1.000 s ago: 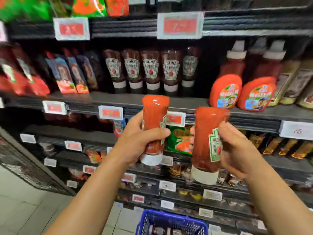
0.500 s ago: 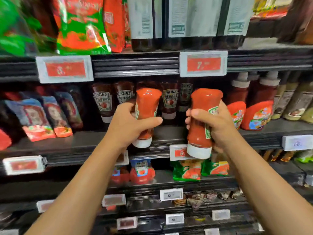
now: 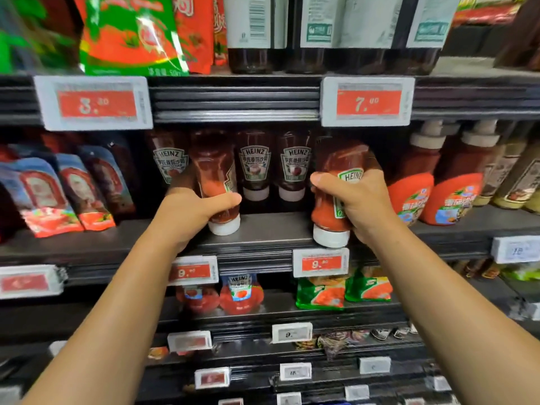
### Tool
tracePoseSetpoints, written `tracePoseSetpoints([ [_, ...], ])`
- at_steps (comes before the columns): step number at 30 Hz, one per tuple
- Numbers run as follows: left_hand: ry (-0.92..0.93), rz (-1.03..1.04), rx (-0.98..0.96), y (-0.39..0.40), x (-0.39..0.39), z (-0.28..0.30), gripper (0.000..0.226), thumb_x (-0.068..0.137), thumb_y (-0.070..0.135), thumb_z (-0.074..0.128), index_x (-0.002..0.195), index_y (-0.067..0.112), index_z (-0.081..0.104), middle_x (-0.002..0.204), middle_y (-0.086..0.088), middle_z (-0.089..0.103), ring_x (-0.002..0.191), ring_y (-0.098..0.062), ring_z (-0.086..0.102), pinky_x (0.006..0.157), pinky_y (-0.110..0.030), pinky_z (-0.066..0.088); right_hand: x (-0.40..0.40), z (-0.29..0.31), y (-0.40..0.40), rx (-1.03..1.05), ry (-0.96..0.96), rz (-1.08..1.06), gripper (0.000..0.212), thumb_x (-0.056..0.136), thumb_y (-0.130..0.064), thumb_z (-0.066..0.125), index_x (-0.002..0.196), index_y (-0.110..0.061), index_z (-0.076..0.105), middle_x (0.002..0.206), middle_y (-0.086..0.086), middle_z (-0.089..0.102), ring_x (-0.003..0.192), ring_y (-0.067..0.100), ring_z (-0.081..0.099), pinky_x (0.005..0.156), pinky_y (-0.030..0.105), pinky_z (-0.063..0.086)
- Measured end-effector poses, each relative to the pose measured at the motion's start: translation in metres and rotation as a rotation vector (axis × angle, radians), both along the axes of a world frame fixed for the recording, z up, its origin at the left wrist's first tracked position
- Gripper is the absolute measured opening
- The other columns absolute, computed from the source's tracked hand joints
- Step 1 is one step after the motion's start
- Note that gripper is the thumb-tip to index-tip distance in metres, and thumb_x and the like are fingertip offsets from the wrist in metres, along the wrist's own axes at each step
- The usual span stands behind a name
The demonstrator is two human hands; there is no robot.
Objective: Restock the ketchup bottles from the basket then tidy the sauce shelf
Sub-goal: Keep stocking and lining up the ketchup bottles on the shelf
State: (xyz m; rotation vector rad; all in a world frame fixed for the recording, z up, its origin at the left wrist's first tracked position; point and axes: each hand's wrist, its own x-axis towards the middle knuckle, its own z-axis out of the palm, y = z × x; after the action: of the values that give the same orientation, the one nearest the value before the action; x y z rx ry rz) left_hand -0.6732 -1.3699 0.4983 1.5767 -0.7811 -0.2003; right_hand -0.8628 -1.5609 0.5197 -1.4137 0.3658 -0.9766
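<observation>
Red ketchup bottles (image 3: 214, 182) with white caps, green-white labels, red-and-white price tags (image 3: 367, 101), dark grey shelf (image 3: 271, 226)

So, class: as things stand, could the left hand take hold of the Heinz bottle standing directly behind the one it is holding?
Probably not. The left hand already grips a ketchup bottle, which stands in front of the rear Heinz bottle and blocks the way.

"HEINZ" is read on the label of the ketchup bottle (image 3: 331, 188) held in the right hand (image 3: 358, 204), and on three shelved ketchup bottles (image 3: 254, 165) behind. Red price tags are marked "3." (image 3: 93, 103) and "7." (image 3: 367, 101) above; "9." is shown on two tags (image 3: 320, 262) below.
</observation>
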Motion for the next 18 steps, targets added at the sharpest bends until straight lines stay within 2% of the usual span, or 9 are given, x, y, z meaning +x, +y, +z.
tracePoseSetpoints([
  [3, -0.091, 0.042, -0.005, 0.019, -0.014, -0.003, 0.059, 0.059, 0.051, 0.089, 0.112, 0.042, 0.063, 0.108, 0.009, 0.074, 0.102, -0.012, 0.071, 0.093, -0.039, 0.055, 0.005, -0.004, -0.005, -0.022, -0.023, -0.014, 0.077, 0.055, -0.023, 0.091, 0.118, 0.004, 0.057, 0.096, 0.015, 0.074, 0.083, 0.028, 0.074, 0.074, 0.038, 0.059],
  [5, -0.271, 0.205, -0.123, 0.036, -0.035, -0.002, 0.058, 0.072, 0.054, 0.082, 0.122, 0.037, 0.057, 0.119, 0.016, 0.067, 0.113, -0.01, 0.065, 0.097, -0.029, 0.051, 0.009, -0.006, -0.009, -0.034, -0.028, -0.046, 0.081, 0.053, -0.027, 0.091, 0.119, 0.004, 0.057, 0.099, 0.015, 0.074, 0.088, 0.028, 0.074, 0.077, 0.041, 0.06],
  [6, -0.373, 0.302, -0.213, 0.042, -0.051, -0.001, 0.051, 0.077, 0.048, 0.081, 0.121, 0.036, 0.056, 0.117, 0.017, 0.065, 0.113, -0.011, 0.064, 0.096, -0.026, 0.05, 0.01, -0.007, -0.011, -0.04, -0.026, -0.058, 0.082, 0.052, -0.027, 0.091, 0.12, 0.003, 0.057, 0.102, 0.016, 0.074, 0.09, 0.029, 0.074, 0.08, 0.045, 0.061],
  [8, -0.549, 0.382, -0.36, 0.04, -0.087, -0.001, 0.036, 0.082, 0.022, 0.077, 0.111, 0.029, 0.058, 0.105, 0.016, 0.061, 0.098, -0.016, 0.065, 0.087, -0.029, 0.052, 0.015, -0.009, -0.014, -0.046, -0.019, -0.064, 0.081, 0.056, -0.019, 0.092, 0.124, 0.002, 0.054, 0.106, 0.017, 0.073, 0.095, 0.03, 0.073, 0.086, 0.05, 0.06],
  [10, -0.661, 0.294, -0.36, 0.019, -0.118, 0.001, 0.025, 0.082, 0.009, 0.07, 0.101, 0.022, 0.06, 0.094, 0.013, 0.061, 0.085, -0.018, 0.064, 0.077, -0.031, 0.052, 0.018, -0.01, -0.015, -0.06, -0.02, -0.066, 0.079, 0.062, -0.006, 0.091, 0.13, 0.0, 0.051, 0.11, 0.017, 0.073, 0.102, 0.031, 0.072, 0.091, 0.051, 0.059],
  [12, -0.597, 0.18, -0.211, -0.012, -0.135, 0.004, 0.028, 0.079, 0.011, 0.07, 0.103, 0.023, 0.06, 0.094, 0.011, 0.063, 0.088, -0.016, 0.066, 0.078, -0.031, 0.055, 0.02, -0.012, -0.016, -0.094, -0.023, -0.078, 0.078, 0.062, -0.002, 0.09, 0.129, -0.008, 0.051, 0.112, 0.014, 0.072, 0.105, 0.027, 0.071, 0.093, 0.046, 0.058],
  [14, -0.412, 0.044, -0.028, -0.039, -0.136, 0.011, 0.042, 0.079, 0.017, 0.075, 0.116, 0.026, 0.056, 0.106, 0.01, 0.063, 0.101, -0.01, 0.064, 0.086, -0.031, 0.056, 0.021, -0.013, -0.017, -0.114, -0.018, -0.077, 0.08, 0.06, -0.007, 0.09, 0.128, -0.016, 0.05, 0.113, 0.01, 0.072, 0.105, 0.021, 0.071, 0.092, 0.039, 0.059],
  [15, -0.335, -0.015, 0.045, -0.052, -0.134, 0.012, 0.047, 0.079, 0.02, 0.077, 0.119, 0.026, 0.054, 0.112, 0.009, 0.062, 0.105, -0.007, 0.063, 0.09, -0.031, 0.056, 0.02, -0.013, -0.019, -0.11, -0.003, -0.061, 0.082, 0.06, -0.009, 0.09, 0.13, -0.014, 0.049, 0.113, 0.01, 0.072, 0.105, 0.021, 0.072, 0.091, 0.039, 0.059],
  [18, -0.294, -0.041, 0.187, -0.078, -0.126, 0.015, 0.051, 0.076, 0.026, 0.081, 0.118, 0.024, 0.053, 0.107, 0.007, 0.065, 0.096, -0.002, 0.065, 0.084, -0.026, 0.057, 0.017, -0.011, -0.022, -0.106, 0.062, -0.02, 0.086, 0.062, -0.012, 0.092, 0.136, -0.01, 0.048, 0.114, 0.012, 0.072, 0.106, 0.023, 0.072, 0.091, 0.045, 0.059],
])
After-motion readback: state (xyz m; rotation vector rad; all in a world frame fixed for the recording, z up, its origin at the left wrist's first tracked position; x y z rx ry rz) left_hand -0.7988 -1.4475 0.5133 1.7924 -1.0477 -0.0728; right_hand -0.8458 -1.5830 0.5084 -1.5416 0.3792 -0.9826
